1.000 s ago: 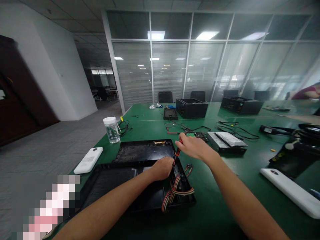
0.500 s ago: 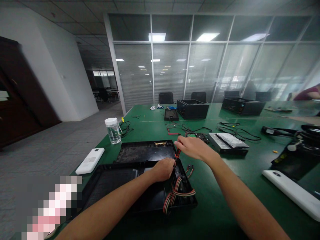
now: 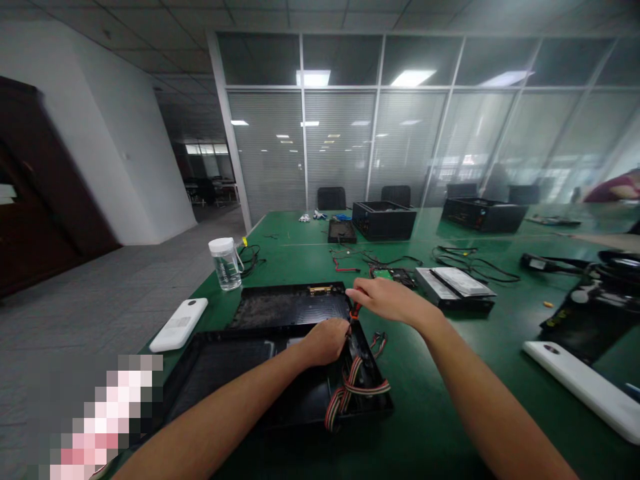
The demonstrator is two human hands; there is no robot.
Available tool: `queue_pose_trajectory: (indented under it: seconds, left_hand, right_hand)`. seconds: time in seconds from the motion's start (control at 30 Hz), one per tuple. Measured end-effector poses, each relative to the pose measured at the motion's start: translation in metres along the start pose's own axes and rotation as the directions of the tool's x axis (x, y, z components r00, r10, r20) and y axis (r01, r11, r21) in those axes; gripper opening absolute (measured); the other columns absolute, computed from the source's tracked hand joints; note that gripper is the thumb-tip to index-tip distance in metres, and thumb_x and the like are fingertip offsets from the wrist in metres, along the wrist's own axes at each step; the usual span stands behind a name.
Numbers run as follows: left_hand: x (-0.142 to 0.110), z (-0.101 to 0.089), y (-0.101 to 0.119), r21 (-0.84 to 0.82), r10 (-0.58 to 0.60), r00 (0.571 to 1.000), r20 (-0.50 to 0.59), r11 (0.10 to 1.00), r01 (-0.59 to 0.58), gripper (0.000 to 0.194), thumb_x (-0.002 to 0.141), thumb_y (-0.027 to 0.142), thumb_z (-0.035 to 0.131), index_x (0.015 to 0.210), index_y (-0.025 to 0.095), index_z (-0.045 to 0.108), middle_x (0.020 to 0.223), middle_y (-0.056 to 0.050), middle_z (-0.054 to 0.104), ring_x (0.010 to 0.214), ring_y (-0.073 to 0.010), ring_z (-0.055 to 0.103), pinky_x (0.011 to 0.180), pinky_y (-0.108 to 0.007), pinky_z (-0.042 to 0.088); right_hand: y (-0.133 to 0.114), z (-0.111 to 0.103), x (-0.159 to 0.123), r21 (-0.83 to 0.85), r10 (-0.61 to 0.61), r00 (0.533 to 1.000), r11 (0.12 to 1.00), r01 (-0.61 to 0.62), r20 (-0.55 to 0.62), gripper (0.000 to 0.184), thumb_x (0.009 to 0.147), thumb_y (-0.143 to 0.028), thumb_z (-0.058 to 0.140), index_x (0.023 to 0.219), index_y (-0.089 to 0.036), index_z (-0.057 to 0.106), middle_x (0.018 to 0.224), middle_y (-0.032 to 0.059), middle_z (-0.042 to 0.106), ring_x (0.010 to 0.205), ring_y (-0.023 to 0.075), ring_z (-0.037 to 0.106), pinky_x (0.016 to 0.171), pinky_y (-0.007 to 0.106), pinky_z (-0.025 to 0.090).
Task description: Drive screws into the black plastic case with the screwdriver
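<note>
My right hand (image 3: 383,297) is closed around a red and black screwdriver (image 3: 355,309), held upright over the back right edge of a black case panel (image 3: 225,373). Just below and left of it, my left hand (image 3: 327,340) is closed, fingertips pinched by the screwdriver's lower end; what they grip is hidden. A striped ribbon of red, black and white wires (image 3: 345,393) hangs looped over the panel's right side, with small connectors (image 3: 379,342) beyond the edge. Directly behind lies a second black panel (image 3: 280,308) with a brass-coloured strip (image 3: 321,291) on it.
A lidded water bottle (image 3: 227,265) and a white power bank (image 3: 179,325) are at left. Stacked drives (image 3: 457,291), a green circuit board (image 3: 384,274) and cables lie right. Black computer cases (image 3: 384,221) stand at the back. Another white power bank (image 3: 583,390) lies right.
Both hands hold nearly the same positions at the panel's edge. The whole view has shifted very slightly; nothing else has visibly moved.
</note>
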State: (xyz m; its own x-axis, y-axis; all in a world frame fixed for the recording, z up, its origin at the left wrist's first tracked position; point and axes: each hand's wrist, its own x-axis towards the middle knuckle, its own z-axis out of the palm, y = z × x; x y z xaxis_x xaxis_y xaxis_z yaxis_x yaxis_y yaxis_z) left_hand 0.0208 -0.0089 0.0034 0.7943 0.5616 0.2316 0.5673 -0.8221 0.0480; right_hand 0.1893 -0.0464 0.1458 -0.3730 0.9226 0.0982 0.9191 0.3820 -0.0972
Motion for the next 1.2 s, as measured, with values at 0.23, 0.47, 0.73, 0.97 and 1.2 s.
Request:
queue_pose_trajectory:
  seconds: [0.23, 0.47, 0.73, 0.97, 1.2]
  left_hand:
    - [0.0, -0.004, 0.002, 0.019, 0.03, 1.0, 0.008, 0.999, -0.03, 0.01, 0.085, 0.012, 0.038, 0.091, 0.016, 0.045, 0.09, -0.007, 0.055, 0.084, -0.0193, 0.051, 0.079, -0.031, 0.042]
    - [-0.001, -0.004, 0.001, 0.046, 0.046, 0.999, -0.005, 0.998, -0.046, 0.011, 0.086, 0.013, 0.037, 0.093, 0.015, 0.046, 0.091, -0.007, 0.056, 0.084, -0.0197, 0.051, 0.078, -0.03, 0.042]
    - [-0.003, -0.004, -0.001, -0.027, 0.084, 0.996, -0.037, 0.996, -0.085, 0.014, 0.086, 0.013, 0.038, 0.095, 0.014, 0.048, 0.091, -0.008, 0.056, 0.085, -0.0187, 0.051, 0.081, -0.029, 0.041]
    - [-0.007, -0.025, -0.011, -0.418, -0.009, 0.999, -0.052, 0.908, -0.014, 0.011, 0.082, 0.019, 0.05, 0.087, 0.014, 0.058, 0.082, -0.004, 0.061, 0.076, -0.0135, 0.055, 0.072, -0.024, 0.043]
    - [-0.017, -0.043, -0.054, -0.607, 0.113, 0.69, 0.715, 0.589, 0.533, 0.011, 0.065, 0.023, 0.065, 0.072, 0.014, 0.062, 0.061, -0.001, 0.063, 0.053, -0.0131, 0.059, 0.051, -0.025, 0.049]
  right_hand:
    - [0.004, 0.004, -0.001, -0.069, 0.121, 0.993, 0.99, -0.121, 0.001, 0.049, 0.09, -0.05, 0.02, 0.104, -0.019, 0.055, 0.094, 0.0103, 0.066, 0.079, 0.0225, 0.06, 0.065, 0.029, 0.035]
    - [0.012, 0.008, -0.007, -0.045, 0.099, 0.991, 0.994, -0.103, -0.088, 0.058, 0.087, -0.057, 0.024, 0.07, -0.016, 0.062, 0.072, 0.0112, 0.063, 0.07, 0.021, 0.058, 0.061, 0.028, 0.035]
    - [0.107, 0.101, -0.027, 0.857, 0.188, 0.981, 0.512, -0.049, -0.056, 0.039, 0.082, -0.052, 0.036, 0.083, -0.018, 0.056, 0.048, -0.0064, 0.04, 0.04, 0.0098, 0.037, 0.042, 0.022, 0.032]
    - [0.137, 0.11, -0.027, 0.976, 0.45, 0.885, -0.107, 0.189, -0.123, 0.031, 0.073, -0.042, 0.059, 0.097, -0.021, 0.055, 0.081, 0.0007, 0.056, 0.054, 0.0083, 0.046, 0.042, 0.019, 0.037]
    - [0.121, 0.125, -0.028, 0.953, 0.302, 0.922, 0.25, 0.169, -0.243, 0.025, 0.066, -0.029, 0.065, 0.066, -0.021, 0.04, 0.068, -0.0049, 0.046, 0.058, 0.01, 0.044, 0.056, 0.024, 0.043]
